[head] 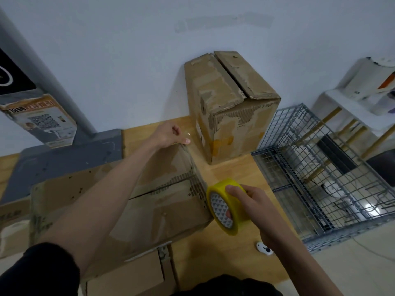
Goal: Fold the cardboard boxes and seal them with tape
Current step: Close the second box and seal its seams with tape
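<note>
A worn cardboard box (154, 201) lies in front of me on the wooden table (230, 174), its top flaps closed along a middle seam. My left hand (170, 134) reaches over it and presses a clear tape end onto the box's far top edge with curled fingers. My right hand (254, 201) grips a yellow tape roll (226, 207) at the box's right edge, fingers through its core. A second, upright cardboard box (230, 107) stands against the wall, its top flaps slightly apart.
A wire cage (310, 178) stands right of the table. A small white object (264, 248) lies on the table near my right wrist. More flattened cardboard (128, 274) sits at the front left. A white stool with an appliance (363, 88) stands at the far right.
</note>
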`<action>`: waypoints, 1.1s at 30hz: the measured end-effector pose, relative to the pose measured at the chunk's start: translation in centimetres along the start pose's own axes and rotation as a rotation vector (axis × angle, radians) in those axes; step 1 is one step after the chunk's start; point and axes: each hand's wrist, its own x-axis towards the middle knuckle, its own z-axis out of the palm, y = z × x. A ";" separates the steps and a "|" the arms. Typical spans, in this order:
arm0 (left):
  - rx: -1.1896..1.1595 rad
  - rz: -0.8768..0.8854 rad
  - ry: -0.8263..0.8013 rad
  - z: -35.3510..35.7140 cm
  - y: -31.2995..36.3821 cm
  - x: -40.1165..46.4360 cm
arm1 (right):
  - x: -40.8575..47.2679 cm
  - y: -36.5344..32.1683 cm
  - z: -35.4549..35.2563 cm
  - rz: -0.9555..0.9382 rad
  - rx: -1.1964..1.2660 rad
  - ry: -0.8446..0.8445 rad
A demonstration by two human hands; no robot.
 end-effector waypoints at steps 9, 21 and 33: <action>0.034 -0.017 0.023 0.7 -1.5 0.5 | 0.5 0.5 -0.1 0.023 -0.011 -0.030; 0.573 0.509 0.262 2.6 -1.4 -3.7 | 0.5 0.6 0.1 0.065 0.059 -0.055; 0.786 0.654 -0.068 3.5 -4.6 -7.1 | 0.4 0.7 -0.1 0.071 0.079 -0.077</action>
